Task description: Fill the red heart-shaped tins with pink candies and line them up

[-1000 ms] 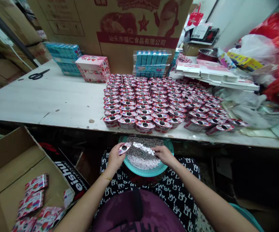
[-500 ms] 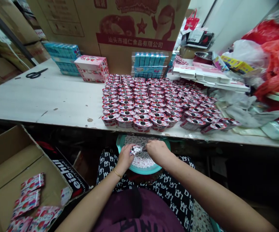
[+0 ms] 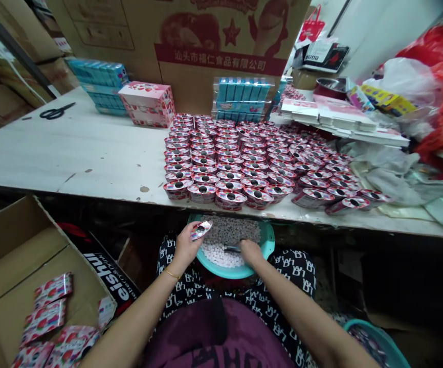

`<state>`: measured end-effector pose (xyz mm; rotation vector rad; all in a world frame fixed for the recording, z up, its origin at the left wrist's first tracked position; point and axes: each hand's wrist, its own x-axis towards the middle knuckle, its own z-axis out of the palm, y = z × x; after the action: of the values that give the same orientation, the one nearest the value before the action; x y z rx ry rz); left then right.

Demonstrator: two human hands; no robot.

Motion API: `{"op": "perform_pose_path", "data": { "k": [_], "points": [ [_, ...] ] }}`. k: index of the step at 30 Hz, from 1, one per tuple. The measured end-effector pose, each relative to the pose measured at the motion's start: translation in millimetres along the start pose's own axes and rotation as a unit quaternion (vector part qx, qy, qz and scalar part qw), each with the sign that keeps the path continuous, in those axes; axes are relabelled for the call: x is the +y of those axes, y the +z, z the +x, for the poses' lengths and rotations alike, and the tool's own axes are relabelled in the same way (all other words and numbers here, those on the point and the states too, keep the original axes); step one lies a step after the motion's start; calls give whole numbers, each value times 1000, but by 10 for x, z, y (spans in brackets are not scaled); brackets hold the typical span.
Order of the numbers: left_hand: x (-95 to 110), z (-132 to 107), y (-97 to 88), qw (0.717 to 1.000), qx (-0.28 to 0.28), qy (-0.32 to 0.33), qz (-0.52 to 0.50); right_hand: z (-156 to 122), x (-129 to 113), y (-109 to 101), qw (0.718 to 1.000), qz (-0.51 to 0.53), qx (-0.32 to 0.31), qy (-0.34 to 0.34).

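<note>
Packet [image 3: 202,231] sat pinched in left hand [image 3: 185,246], right hand [image 3: 251,251] gripping scoop [image 3: 232,249] amid plentiful white pellets [image 3: 221,257], rows of packets [image 3: 229,199] already standing on far table [image 3: 117,168].

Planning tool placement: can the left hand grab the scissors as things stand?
Probably not: the left hand holds a small printed container at the turquoise basin, and the scissors lie well away, at the far left of the table.

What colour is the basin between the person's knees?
Turquoise. The basin, holding small whitish pieces, shows best in the head view, the only one here.
</note>
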<state>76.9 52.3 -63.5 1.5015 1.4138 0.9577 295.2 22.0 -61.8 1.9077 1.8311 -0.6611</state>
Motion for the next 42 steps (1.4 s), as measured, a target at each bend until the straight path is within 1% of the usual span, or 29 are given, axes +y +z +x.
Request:
{"op": "perform_pose_path", "data": {
  "k": [2, 4, 6, 8, 11, 13, 15, 17, 19, 21, 23, 25, 29, 32, 34, 36, 38, 40, 42],
  "points": [
    [6, -23, -108, 1000, 4, 5, 27, 101, -111, 112, 1000, 29, -4, -6],
    [0, -59, -181, 999, 3, 8, 52, 109, -98, 116, 999, 48, 4, -7],
    [-4, -101, -215, 997, 0, 16, 75, 48, 40, 43, 998, 55, 15, -6],
    [7, -141, -220, 995, -3, 39, 95, -44, 243, -61, 996, 73, 35, -23],
    [49, -177, -201, 990, -19, 80, 111, -168, 499, -197, 980, 160, 56, -101],
    [78, -181, -174, 989, -33, 88, 118, -239, 567, -271, 961, 230, 57, -146],
    [103, -177, -128, 987, -46, 87, 128, -326, 541, -355, 950, 257, 69, -163],
    [126, -180, -60, 984, -61, 93, 137, -442, 447, -468, 954, 226, 99, -169],
    [148, -195, 18, 983, -76, 103, 134, -568, 328, -596, 965, 160, 127, -163],
    [165, -217, 83, 984, -85, 106, 119, -673, 236, -709, 975, 97, 138, -143],
    [171, -236, 117, 986, -89, 99, 100, -734, 201, -774, 980, 64, 138, -126],
    [166, -248, 119, 989, -87, 86, 83, -753, 224, -784, 980, 67, 136, -128],
    [160, -257, 87, 995, -80, 55, 38, -727, 318, -710, 968, 138, 139, -159],
    [170, -261, 86, 995, -90, 37, -5, -706, 349, -667, 963, 169, 136, -162],
    [176, -259, 104, 995, -93, 15, -34, -700, 349, -664, 966, 156, 138, -152],
    [179, -253, 134, 993, -96, -16, -63, -702, 333, -676, 972, 128, 147, -131],
    [180, -243, 166, 990, -108, -33, -82, -716, 295, -692, 978, 96, 152, -108],
    [179, -232, 186, 990, -119, -22, -73, -739, 232, -703, 982, 65, 147, -101],
    [168, -216, 178, 993, -113, -2, -33, -763, 161, -705, 983, 47, 139, -111]
  ]
}}
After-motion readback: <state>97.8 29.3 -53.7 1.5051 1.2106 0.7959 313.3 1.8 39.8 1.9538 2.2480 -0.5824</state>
